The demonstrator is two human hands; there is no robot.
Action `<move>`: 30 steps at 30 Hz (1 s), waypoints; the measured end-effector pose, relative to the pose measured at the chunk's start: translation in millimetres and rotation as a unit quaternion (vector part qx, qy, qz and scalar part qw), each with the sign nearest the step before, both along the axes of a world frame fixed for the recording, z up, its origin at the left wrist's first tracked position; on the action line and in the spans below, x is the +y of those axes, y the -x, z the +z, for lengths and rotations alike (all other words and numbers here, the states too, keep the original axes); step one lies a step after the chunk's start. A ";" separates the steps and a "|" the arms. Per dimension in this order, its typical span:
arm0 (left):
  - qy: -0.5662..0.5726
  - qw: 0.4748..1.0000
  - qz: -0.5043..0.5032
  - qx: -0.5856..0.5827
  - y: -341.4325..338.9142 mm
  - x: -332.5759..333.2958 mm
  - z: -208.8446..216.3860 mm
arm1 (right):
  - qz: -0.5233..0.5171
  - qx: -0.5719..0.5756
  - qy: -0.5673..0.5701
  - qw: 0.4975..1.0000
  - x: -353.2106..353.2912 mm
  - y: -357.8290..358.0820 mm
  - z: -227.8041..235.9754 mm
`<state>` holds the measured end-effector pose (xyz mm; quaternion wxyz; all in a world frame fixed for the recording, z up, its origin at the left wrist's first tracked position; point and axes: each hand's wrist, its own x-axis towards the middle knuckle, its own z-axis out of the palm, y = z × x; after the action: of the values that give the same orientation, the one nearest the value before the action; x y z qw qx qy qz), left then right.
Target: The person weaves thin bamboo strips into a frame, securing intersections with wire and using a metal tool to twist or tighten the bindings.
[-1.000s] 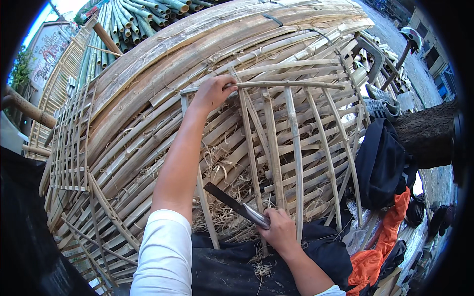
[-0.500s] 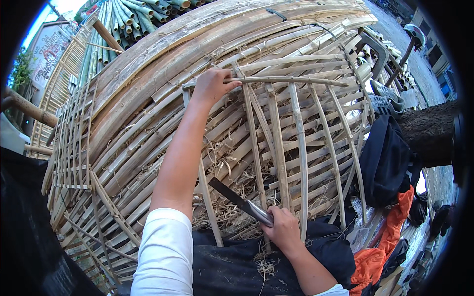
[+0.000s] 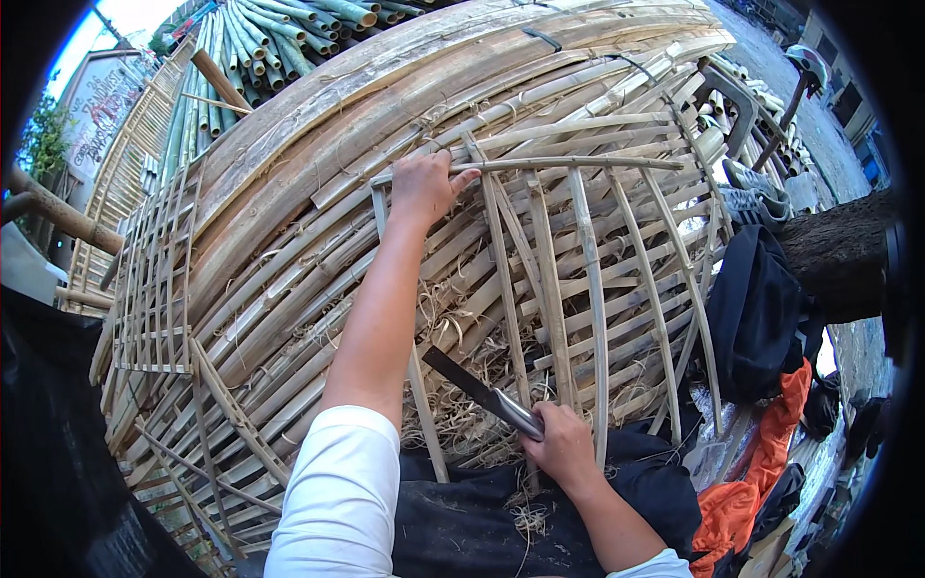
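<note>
Poles (image 3: 279, 37) are stacked beyond and left of the gripping left hand (image 3: 422, 188); cloth (image 3: 725, 512) is heaped right of the right hand (image 3: 563, 439).

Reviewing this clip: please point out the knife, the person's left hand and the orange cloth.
Knife (image 3: 477, 388): head view, on the dark blade near the handle.
Left hand (image 3: 422, 187): head view, on the back of the hand.
Orange cloth (image 3: 727, 512): head view, on its lower, bunched part.

Support: broad stack of split bamboo lengths (image 3: 289, 171), laid side by side. Directly on it, observed from here: slatted bamboo frame (image 3: 588, 250) across the near side; loose curled shavings (image 3: 449, 323); short dark tie (image 3: 541, 39) toward the far edge.
</note>
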<state>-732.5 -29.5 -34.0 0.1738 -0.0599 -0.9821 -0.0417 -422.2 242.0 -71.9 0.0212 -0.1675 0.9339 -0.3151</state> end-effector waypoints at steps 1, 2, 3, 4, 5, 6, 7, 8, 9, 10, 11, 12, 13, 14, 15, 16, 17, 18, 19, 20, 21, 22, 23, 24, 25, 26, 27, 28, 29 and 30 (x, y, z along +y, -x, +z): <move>-0.006 1.000 0.005 -0.006 0.4 -0.8 -0.2 | -0.006 -0.003 0.016 1.000 0.1 -0.1 0.1; -0.012 1.000 0.011 -0.011 1.3 -1.5 -0.5 | -0.012 -0.006 0.032 0.999 0.0 -0.5 -0.2; 0.002 1.000 0.009 -0.001 1.9 -2.9 0.1 | -0.010 0.000 0.026 1.000 0.5 -0.4 -1.6; -0.005 1.000 0.011 0.006 2.7 -4.5 0.7 | -0.034 -0.016 0.042 0.998 -0.3 -0.8 -3.6; -0.003 1.000 0.001 -0.008 3.3 -6.1 1.4 | -0.059 -0.032 0.059 0.996 -1.1 -0.5 -3.1; -0.001 1.000 -0.009 -0.021 3.0 -6.8 0.8 | -0.058 -0.026 0.052 0.997 -2.0 0.5 -1.7; 0.004 1.000 -0.012 -0.004 2.0 -7.6 0.3 | -0.075 -0.035 0.051 0.995 -3.2 1.9 0.3; -0.002 1.000 -0.011 0.001 1.2 -8.9 0.3 | -0.092 -0.045 0.050 0.994 -4.4 3.3 1.8; -0.036 0.999 -0.034 0.019 -1.4 -6.4 0.6 | -0.085 -0.028 0.030 0.996 -4.1 3.1 0.1; -0.070 0.995 -0.056 0.038 -2.5 -4.5 0.1 | -0.086 -0.025 0.023 0.996 -4.9 2.1 -1.2; -0.081 0.989 -0.092 0.085 -1.0 -3.7 -3.5 | -0.078 -0.029 -0.006 0.997 -6.0 1.3 -2.2; -0.083 0.989 -0.093 0.084 -0.7 -3.1 -4.7 | -0.071 -0.037 -0.032 0.996 -8.1 -0.7 -3.9; -0.103 0.984 -0.113 0.090 0.5 -1.8 -5.4 | -0.061 -0.036 -0.036 0.997 -8.1 -1.1 -4.6; -0.124 0.979 -0.134 0.096 2.0 0.2 -6.2 | -0.063 -0.038 -0.039 0.997 -5.7 -0.5 -4.5; -0.120 0.979 -0.135 0.091 1.3 -1.4 -5.4 | -0.056 -0.040 -0.026 0.997 -7.2 -1.0 -5.0; -0.123 0.979 -0.137 0.092 1.1 -2.3 -4.5 | -0.049 -0.043 -0.014 0.998 -8.1 -1.3 -5.2; -0.126 0.978 -0.139 0.092 0.4 -2.5 -4.1 | -0.050 -0.047 -0.010 0.998 -8.2 -1.0 -5.0; -0.123 0.979 -0.140 0.088 -0.5 -2.7 -3.6 | -0.047 -0.056 -0.003 0.997 -7.5 -0.3 -4.6; -0.128 0.982 -0.125 0.055 -2.2 -1.6 2.1 | -0.045 -0.064 0.004 0.997 -7.1 0.3 -4.6; -0.132 0.985 -0.109 0.023 -3.1 -0.4 5.5 | -0.047 -0.067 0.007 0.997 -7.2 -0.1 -5.4; -0.136 0.986 -0.095 0.011 -2.9 1.6 7.8 | -0.052 -0.053 0.012 0.997 -7.3 -0.3 -5.1; -0.133 0.986 -0.096 0.010 -2.0 3.3 8.3 | -0.056 -0.038 0.017 0.998 -7.3 -0.6 -4.8; -0.137 0.986 -0.098 0.010 -0.7 4.8 8.4 | -0.057 -0.039 0.020 0.997 -6.3 -0.7 -4.4; -0.141 0.985 -0.098 0.011 -0.1 5.5 8.8 | -0.065 -0.048 0.024 0.996 -4.8 -0.6 -4.6; -0.139 0.985 -0.099 0.010 0.4 5.5 9.4 | -0.072 -0.056 0.029 0.995 -4.4 -0.8 -4.8; -0.136 0.986 -0.096 0.000 1.0 5.4 9.9 | -0.073 -0.057 0.031 0.995 -5.3 -1.0 -5.0; -0.134 0.987 -0.092 -0.009 0.7 4.8 10.6 | -0.069 -0.059 0.033 0.995 -6.1 -0.9 -4.6; -0.133 0.987 -0.091 -0.010 0.3 3.7 9.7 | -0.064 -0.060 0.035 0.996 -7.2 -1.1 -4.4; -0.131 0.987 -0.091 -0.004 -0.1 2.1 8.1 | -0.063 -0.061 0.036 0.995 -9.3 -2.4 -3.8; -0.129 0.987 -0.093 0.002 0.0 1.7 6.6 | -0.065 -0.069 0.048 0.994 -11.5 -4.3 -3.3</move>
<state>-732.5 -27.8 -27.4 0.1778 -0.1286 -0.9581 -0.1844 -417.9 230.5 -75.2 0.0575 -0.0849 0.9231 -0.3707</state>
